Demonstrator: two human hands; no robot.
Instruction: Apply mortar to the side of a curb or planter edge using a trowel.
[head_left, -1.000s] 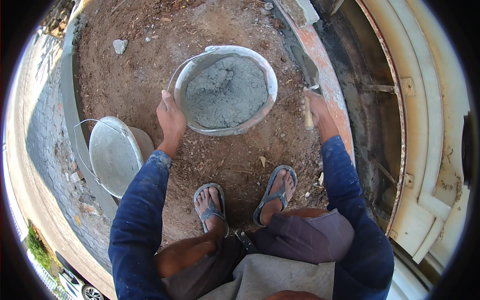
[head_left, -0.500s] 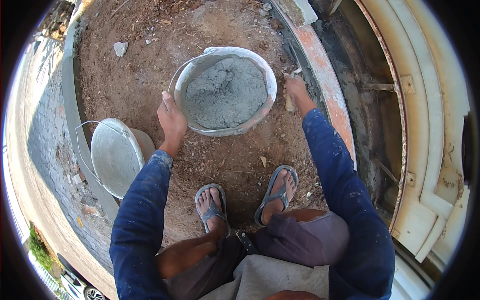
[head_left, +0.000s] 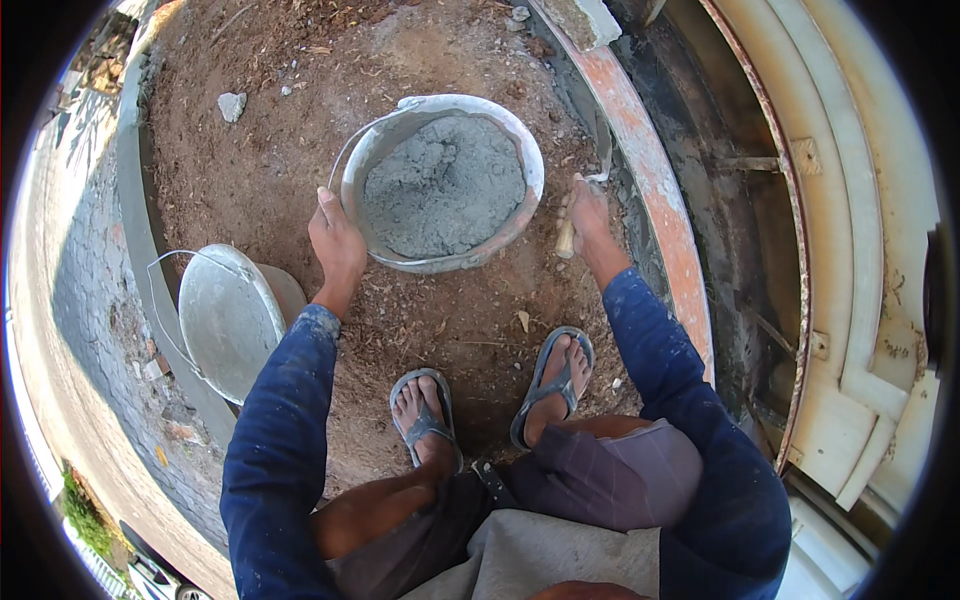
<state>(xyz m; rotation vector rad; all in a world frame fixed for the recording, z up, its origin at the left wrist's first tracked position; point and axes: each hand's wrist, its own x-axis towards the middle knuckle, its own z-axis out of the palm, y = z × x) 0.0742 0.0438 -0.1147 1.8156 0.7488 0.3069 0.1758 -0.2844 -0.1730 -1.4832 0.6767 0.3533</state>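
Observation:
In front of my feet stands a bucket of wet grey mortar [head_left: 445, 185], its pale rim [head_left: 533, 165] smeared with cement. My left hand [head_left: 337, 240] grips its left side where the thin wire handle [head_left: 345, 150] comes down; the fingertips are partly hidden. To the right of the bucket, my right hand [head_left: 590, 218] is closed around the wooden handle of a trowel [head_left: 566, 238]. The trowel's narrow metal blade points away from me, beside the low wall edge.
A second cement-coated bucket [head_left: 230, 325] lies tilted at left against a grey kerb [head_left: 140, 215]. On the right runs a low wall with a worn reddish top [head_left: 650, 170], beside a rusty metal frame [head_left: 790, 200]. A stone [head_left: 232, 106] rests on the brown soil.
My right hand has drawn the trowel slightly nearer to me, and its blade now shows more plainly. My left hand stays on the bucket. The whole view has shifted a little.

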